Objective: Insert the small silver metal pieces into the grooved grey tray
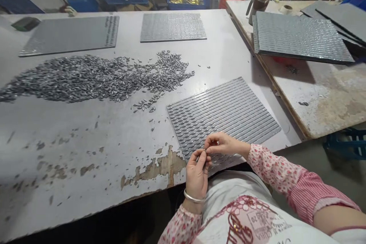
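Just over the near edge of a grey grooved board (225,103), my two hands meet at the fingertips. My left hand (198,171), with a silver bangle at its wrist, is curled with thumb and fingers pinched. My right hand (221,145) reaches in from the right, its thumb and index finger also pinched against the left fingertips. Whatever lies between the fingers is too small to make out. Small dark silver pieces fill the left part of the board's grooves; the right part shows bare grooves. A long pile of the same loose pieces (94,78) lies to the left.
At the back of the white table (114,129) lie a grey board (77,34) and a ridged board (173,26). On the side table at right stand stacked ridged boards (300,36) and a brown jug (260,4). A blue-green stool (345,143) is below it.
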A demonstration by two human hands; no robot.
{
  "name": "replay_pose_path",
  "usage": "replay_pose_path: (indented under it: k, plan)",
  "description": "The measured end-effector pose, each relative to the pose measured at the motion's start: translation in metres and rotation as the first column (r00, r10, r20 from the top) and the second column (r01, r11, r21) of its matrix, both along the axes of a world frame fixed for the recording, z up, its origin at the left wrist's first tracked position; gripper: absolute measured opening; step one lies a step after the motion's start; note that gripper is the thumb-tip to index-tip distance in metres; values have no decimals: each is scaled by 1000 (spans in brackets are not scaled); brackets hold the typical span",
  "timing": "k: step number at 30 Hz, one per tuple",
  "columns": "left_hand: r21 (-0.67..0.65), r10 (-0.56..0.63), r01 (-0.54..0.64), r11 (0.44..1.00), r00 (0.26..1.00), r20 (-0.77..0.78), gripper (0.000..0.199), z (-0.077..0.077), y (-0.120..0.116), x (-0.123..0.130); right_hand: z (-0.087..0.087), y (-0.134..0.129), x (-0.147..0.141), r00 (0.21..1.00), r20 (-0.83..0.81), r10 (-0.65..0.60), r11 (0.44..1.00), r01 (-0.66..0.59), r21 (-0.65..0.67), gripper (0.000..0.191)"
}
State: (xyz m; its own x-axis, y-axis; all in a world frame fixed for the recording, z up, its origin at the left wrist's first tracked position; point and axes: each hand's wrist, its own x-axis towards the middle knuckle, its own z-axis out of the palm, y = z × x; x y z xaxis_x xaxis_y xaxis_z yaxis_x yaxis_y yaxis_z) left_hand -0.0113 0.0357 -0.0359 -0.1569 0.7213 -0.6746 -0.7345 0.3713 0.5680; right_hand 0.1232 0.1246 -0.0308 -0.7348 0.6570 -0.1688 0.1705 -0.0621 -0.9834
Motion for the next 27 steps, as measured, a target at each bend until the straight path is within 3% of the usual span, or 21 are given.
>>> replay_pose_path:
  k: [2,5,7,9,11,13,15,18,21,27]
  plan:
    - [25,-14,16,1000,997,-75,25,-1,0,1,-1,-2,-1,1000,9,-25,999,25,-44,28]
    - [49,-28,35,998,990,-135,23,-3,-1,2,-5,4,2,998,38,46,997,-44,-58,24]
    - [40,-12,15,999,997,-70,19,-2,0,0,-8,14,5,997,58,44,999,-43,-24,20]
    - [-4,19,-18,1000,998,66,16,1,1,-3,-13,29,9,989,124,-81,991,66,119,14]
    - [-71,24,-11,997,982,185,19,4,3,-8,-20,46,12,939,224,-260,918,169,359,10]
    - [-128,15,15,992,973,231,22,5,3,-12,-29,61,14,869,329,-369,818,136,558,10]
    - [-149,14,24,988,969,248,21,4,2,-14,-37,69,15,811,425,-402,759,36,651,10]
    - [-116,16,18,993,958,287,19,0,0,-14,-45,71,12,750,499,-434,714,-52,698,12]
    - [-83,-10,37,996,952,306,20,-3,-2,-13,-46,69,9,715,528,-459,710,-63,702,11]
    - [-78,-26,48,996,964,264,5,-5,-2,-8,-39,77,6,667,597,-446,766,-60,640,6]
